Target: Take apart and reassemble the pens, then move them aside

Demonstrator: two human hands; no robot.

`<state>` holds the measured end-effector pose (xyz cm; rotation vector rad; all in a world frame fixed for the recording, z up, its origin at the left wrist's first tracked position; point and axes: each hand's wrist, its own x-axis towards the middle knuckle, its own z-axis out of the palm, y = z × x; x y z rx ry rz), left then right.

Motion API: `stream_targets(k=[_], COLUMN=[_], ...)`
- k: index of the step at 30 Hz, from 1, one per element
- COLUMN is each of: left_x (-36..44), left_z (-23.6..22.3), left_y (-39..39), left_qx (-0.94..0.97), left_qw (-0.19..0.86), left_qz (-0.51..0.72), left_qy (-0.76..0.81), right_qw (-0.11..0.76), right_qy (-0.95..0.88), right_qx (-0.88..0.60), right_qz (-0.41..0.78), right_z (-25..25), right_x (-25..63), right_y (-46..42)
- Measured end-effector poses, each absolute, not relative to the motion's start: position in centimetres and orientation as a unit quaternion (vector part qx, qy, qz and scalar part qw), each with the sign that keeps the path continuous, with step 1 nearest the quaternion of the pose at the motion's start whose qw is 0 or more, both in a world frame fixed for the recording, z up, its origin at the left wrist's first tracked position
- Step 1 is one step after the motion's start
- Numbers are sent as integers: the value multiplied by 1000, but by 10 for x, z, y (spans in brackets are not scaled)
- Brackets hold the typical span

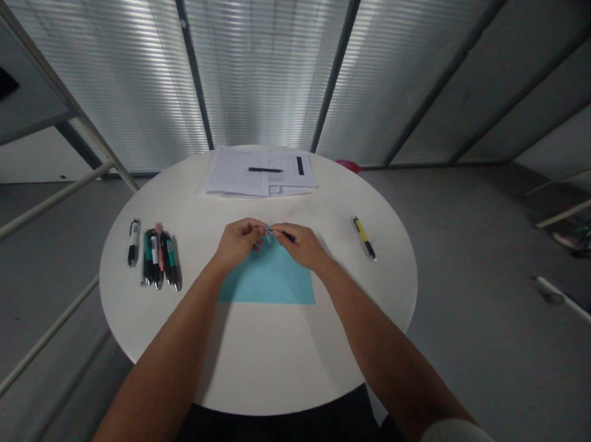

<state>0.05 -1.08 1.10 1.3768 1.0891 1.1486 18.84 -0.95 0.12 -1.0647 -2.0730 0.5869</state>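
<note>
Over a light blue sheet of paper, my two hands meet fingertip to fingertip. In my right hand is a dark pen with some blue on it, mostly covered by the fingers. My left hand is closed in a pinch at the pen's other end, where a small light-blue bit shows between the fingertips. Whether that bit is part of the pen or separate is too small to tell. The sheet lies flat on the table below both hands.
The round white table holds a yellow and black pen at right. At left lie a white and black pen and a group of several pens. Printed papers with a black pen on top are at the back.
</note>
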Motion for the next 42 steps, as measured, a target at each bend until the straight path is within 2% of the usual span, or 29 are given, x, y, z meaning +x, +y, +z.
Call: stream_targets(k=[35, 42], left_x=[0, 0], left_z=[10, 6], left_y=[-12, -11], left_qx=[568, 599], left_qw=[527, 503], left_qz=[453, 440], left_qy=[441, 441], right_qw=[343, 333], right_qy=[-807, -812], right_qx=[-429, -430], right_qz=[218, 212], right_z=[2, 1], right_x=[189, 188], right_y=[-10, -10])
